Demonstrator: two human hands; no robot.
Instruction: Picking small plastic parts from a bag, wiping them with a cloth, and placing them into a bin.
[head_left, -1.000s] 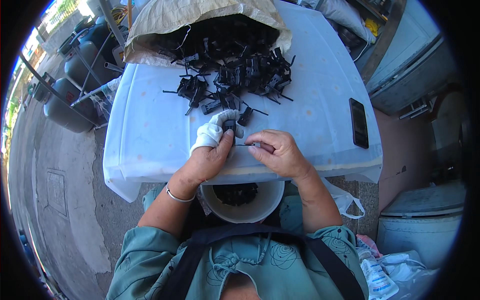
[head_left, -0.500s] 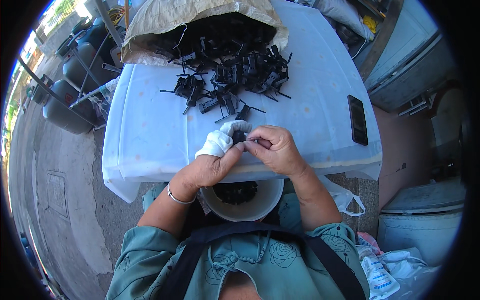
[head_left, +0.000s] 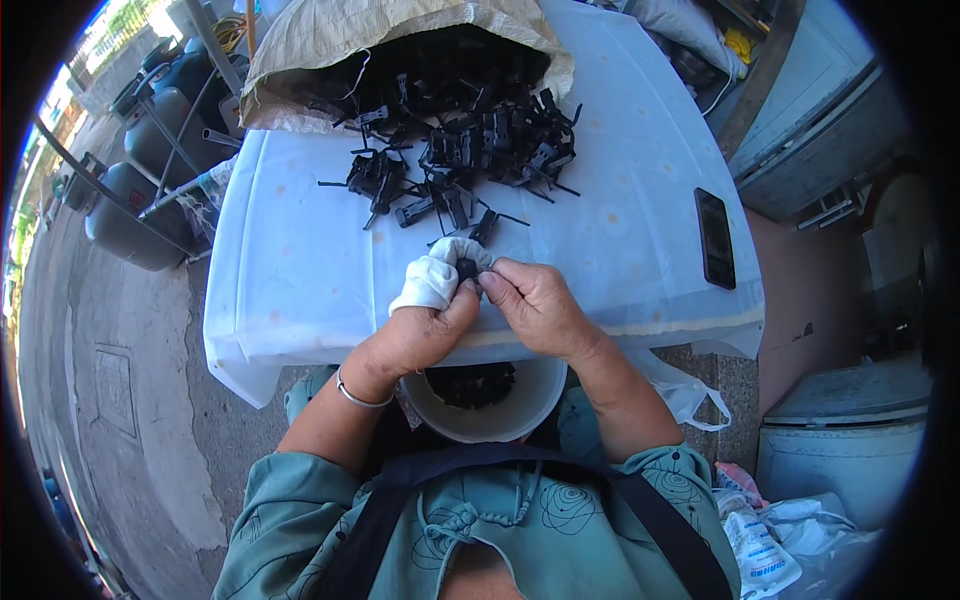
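Observation:
Near the table's front edge, my left hand (head_left: pixel 430 318) is closed around a small black plastic part (head_left: pixel 466 269). White cloth covers the fingers of this hand, while its thumb is bare. My right hand (head_left: pixel 545 308) presses its thumb and bent fingers against the same part, from the right side. Both thumbs nearly meet there, and most of the part is hidden. Just beyond my fingers lies a loose black clip-like piece (head_left: pixel 485 226) with thin arms. Farther back is a heap of similar black pieces (head_left: pixel 470 150), spilling from a woven sack (head_left: pixel 290 60).
A white cloth (head_left: pixel 300 240) covers the table. Below its front edge, between my legs, a pale bucket (head_left: pixel 548 400) holds black pieces. A dark phone (head_left: pixel 714 240) lies at the table's right. Grey gas cylinders (head_left: pixel 135 215) stand left, and plastic bags (head_left: pixel 765 550) lie lower right.
My right hand has shifted slightly down and left, its thumb now up against the black part by my left thumb. The left hand still holds the part, which shows a little more.

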